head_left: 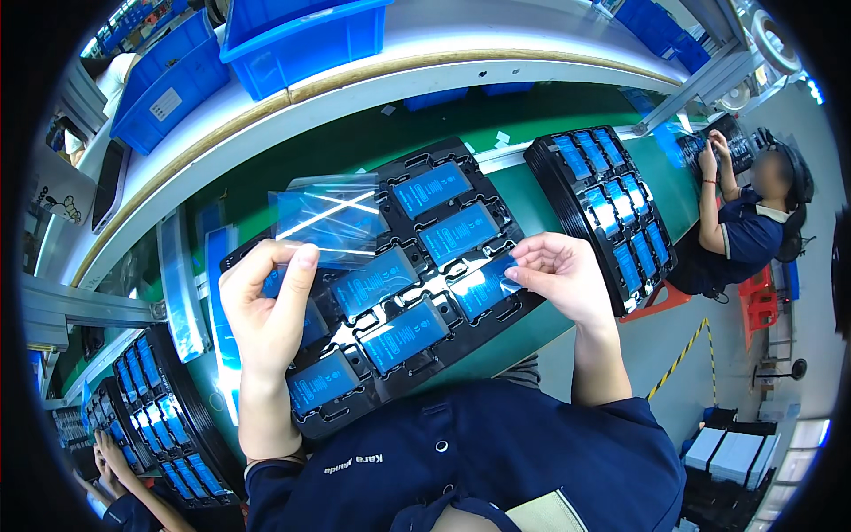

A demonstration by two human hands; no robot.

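Observation:
A black moulded tray (403, 377) lies before me with several flat blue rectangular packs, printed on top, in its pockets. Between thumb and fingers, my left hand (270, 306) pinches a clear plastic film (328, 217), which spreads over the tray's far left part and partly covers what lies beneath. My right hand (563, 275) is at the right side, thumb and forefinger closed together at the corner of one blue pack (483, 288). Whatever is in that pinch is too small to make out. Nearer to me sits another blue pack (403, 337).
Stacked trays of blue packs (612, 208) stand right of mine, and another tray stack (168, 426) at lower left. Blue bins (301, 49) rest on the white shelf (425, 66) beyond. A co-worker (758, 208) sits at the right; another person's hands (111, 465) show at lower left.

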